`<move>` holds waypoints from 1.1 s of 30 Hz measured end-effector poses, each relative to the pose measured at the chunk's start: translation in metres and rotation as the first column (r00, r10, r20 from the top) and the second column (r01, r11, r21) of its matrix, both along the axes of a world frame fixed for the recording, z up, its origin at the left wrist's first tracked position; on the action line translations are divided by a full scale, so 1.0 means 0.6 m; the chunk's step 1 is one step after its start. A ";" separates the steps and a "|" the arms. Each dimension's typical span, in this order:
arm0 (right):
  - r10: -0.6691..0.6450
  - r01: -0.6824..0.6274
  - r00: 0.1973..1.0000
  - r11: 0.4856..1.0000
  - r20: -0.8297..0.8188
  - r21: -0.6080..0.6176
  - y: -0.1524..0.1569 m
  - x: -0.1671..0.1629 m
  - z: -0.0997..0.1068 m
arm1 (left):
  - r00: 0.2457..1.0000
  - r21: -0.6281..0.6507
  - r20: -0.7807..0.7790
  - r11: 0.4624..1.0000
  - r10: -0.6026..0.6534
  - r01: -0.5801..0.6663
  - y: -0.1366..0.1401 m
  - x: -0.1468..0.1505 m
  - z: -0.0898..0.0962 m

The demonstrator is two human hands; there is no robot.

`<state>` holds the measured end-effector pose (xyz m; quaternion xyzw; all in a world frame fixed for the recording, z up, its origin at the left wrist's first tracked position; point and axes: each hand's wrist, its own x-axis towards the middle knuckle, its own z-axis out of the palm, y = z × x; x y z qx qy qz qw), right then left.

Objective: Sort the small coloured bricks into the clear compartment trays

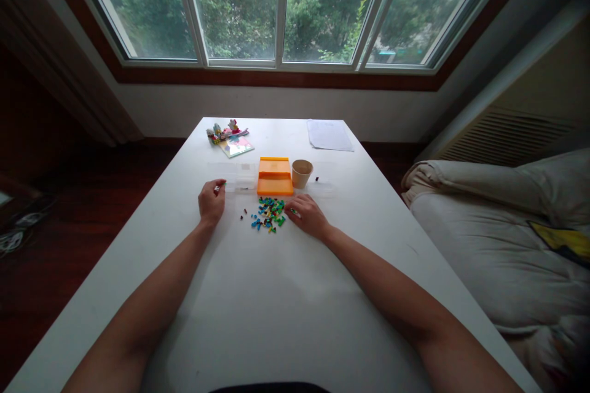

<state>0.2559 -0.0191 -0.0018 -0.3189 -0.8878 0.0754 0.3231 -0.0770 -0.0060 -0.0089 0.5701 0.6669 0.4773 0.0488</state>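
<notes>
Nearest of all, a black curved edge (pixel 270 388) peeks in at six o'clock, too cropped to identify. On to the middle: a loose heap of small blue, green, yellow and dark plastic bricks (pixel 270 214) lies on the smooth white tabletop (pixel 258 295), spread thin, presumably so single pieces show. From that heap, at about ten o'clock, the bare left hand (pixel 212 201) has its fingertips pinched on what looks like a tiny green piece (pixel 224 183), a hold that suits something so small. At three o'clock, the bare right hand (pixel 308 215) rests low, fingers curled at the heap's edge; whether they grip a brick, I cannot tell. Twelve o'clock: an open orange plastic box (pixel 275 184); one o'clock, a tan, tapered cup (pixel 302 175), both likely parked within easy reach.
</notes>
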 end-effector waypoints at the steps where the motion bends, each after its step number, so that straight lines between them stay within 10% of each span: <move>1: 0.006 -0.006 1.000 1.000 -0.002 -0.002 0.000 0.000 0.000 | 1.000 -0.003 0.014 1.000 0.016 -0.016 0.002 -0.003 -0.002; 13: 0.020 -0.032 0.991 0.996 -0.135 -0.089 0.001 0.002 0.000 | 0.999 -0.033 0.036 0.999 0.025 -0.023 0.004 -0.004 -0.006; 33: -0.482 0.360 0.758 0.871 -0.440 -0.334 0.049 0.045 -0.018 | 0.911 -0.132 -0.153 0.921 -0.383 0.365 -0.024 0.031 0.012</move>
